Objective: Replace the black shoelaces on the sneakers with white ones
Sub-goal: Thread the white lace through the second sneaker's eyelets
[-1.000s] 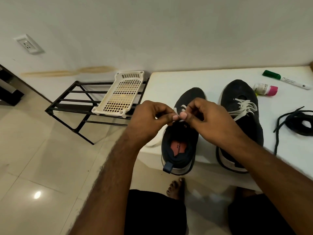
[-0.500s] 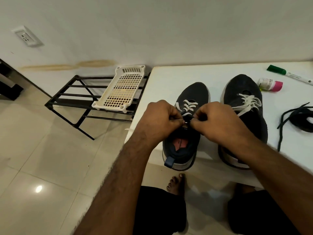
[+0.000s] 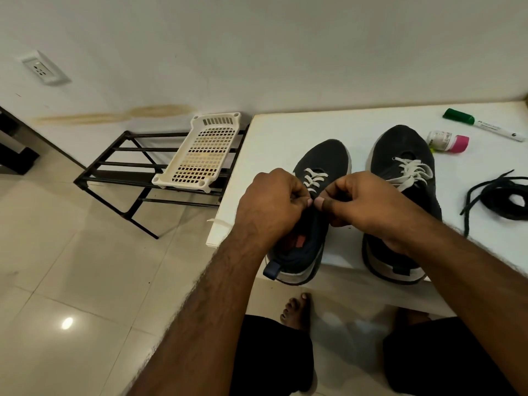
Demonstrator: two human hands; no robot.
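Where both hands [image 3: 314,204] pinch: white lace [image 3: 313,178].

Left hand [image 3: 271,204] and right hand [image 3: 363,205] curled (thumbs meeting).

Head-worn wide-angle view, looking forward and down from above a white table [image 3: 285,132].

The single camera sits at the person's head and looks steeply down over both forearms, so the left hand [image 3: 271,207] and right hand [image 3: 368,204] fill the centre at close range. The table's near edge crosses the lower middle; the wall [image 3: 257,47] closes the top of the frame, and the tiled floor [image 3: 71,267] spreads at left. Straight lines bow toward the borders, as a wide lens renders them. No second view overlaps this one.
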